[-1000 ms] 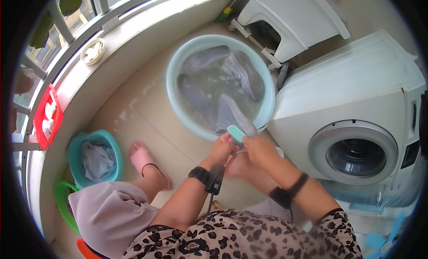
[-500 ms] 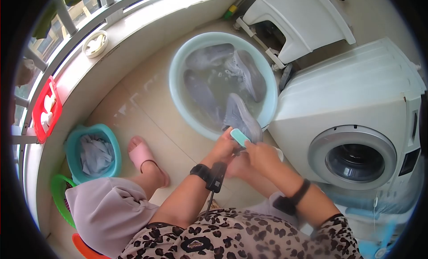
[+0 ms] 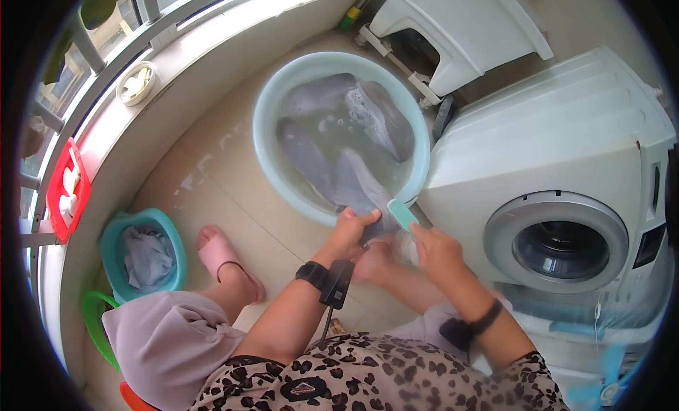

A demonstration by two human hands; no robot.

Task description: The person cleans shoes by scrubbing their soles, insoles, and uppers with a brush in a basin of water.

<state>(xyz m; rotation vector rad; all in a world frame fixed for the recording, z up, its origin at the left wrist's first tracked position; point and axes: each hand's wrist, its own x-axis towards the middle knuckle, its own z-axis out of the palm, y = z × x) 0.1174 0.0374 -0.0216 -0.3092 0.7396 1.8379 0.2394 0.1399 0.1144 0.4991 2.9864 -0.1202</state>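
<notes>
My left hand grips the heel end of a grey shoe, whose toe points into the basin at its near rim. In my right hand is a light green brush, held just right of that shoe; its bristles are hidden. The pale blue basin contains cloudy water with some foam. Three more grey shoes lie in the water: one at the back, one at the right and one at the left.
A white washing machine stands at the right, beneath a white sink stand at the back. On the left are a teal basin with cloth, a green basket, a red tray and a small bowl on the ledge.
My right hand and the brush have moved right, away from my left hand. The shoe in my left hand has tipped and shifted slightly left. The whole view has shifted a little.
</notes>
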